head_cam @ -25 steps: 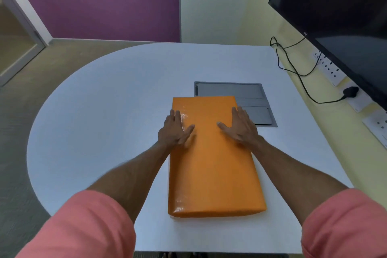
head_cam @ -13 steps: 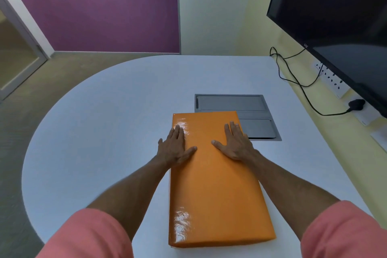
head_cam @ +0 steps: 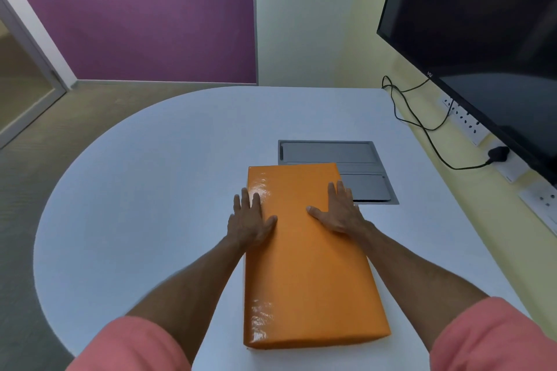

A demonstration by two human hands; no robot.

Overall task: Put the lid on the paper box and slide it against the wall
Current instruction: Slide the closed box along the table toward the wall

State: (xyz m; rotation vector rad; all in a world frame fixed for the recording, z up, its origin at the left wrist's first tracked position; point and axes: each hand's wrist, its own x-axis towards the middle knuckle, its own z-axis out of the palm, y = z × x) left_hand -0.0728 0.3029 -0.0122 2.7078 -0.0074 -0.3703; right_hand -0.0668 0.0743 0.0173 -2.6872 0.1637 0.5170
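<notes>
A glossy orange lid (head_cam: 304, 262) covers the paper box on the white table (head_cam: 150, 190); the box beneath is hidden. My left hand (head_cam: 250, 220) lies flat over the lid's left edge, fingers spread and pointing away from me. Over the lid's right edge my right hand (head_cam: 340, 214) rests flat in the same way. Both palms press on the top, and neither hand grips anything. The lid's far end overlaps the near left part of a grey panel. The yellow wall (head_cam: 470, 220) runs along the table's right side, apart from the box.
A grey recessed panel (head_cam: 361, 166) is set into the table beyond the box. A dark screen (head_cam: 482, 39) hangs on the right wall above sockets (head_cam: 465, 122) and a plugged-in black cable (head_cam: 422, 126). The table's left edge is rounded, with floor beyond it.
My hands slid outward from the middle of the lid to its left and right edges. The view tilted up, so the box sits lower in the picture.
</notes>
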